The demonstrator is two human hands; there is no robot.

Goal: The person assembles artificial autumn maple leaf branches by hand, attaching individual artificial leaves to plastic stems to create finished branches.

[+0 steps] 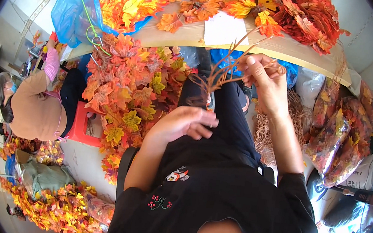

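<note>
From afar, I judged the brown branch (220, 80) at the table's (177, 34) near edge light and springy, best held toward one end, where my right hand (265, 81) pinched it, my left hand (188, 122) loosely curled, seemingly empty.

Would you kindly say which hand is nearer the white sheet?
Right: in the picture, the right hand is below and right of the white sheet; the left hand is much farther below.

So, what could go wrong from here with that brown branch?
Only the right grip appears to hold the brown branch, with the left grip open below it in view, so it might twist or slip. Its thin tips overlap the table in view and could snag; the heaped leaves alongside might catch twigs too.
</note>
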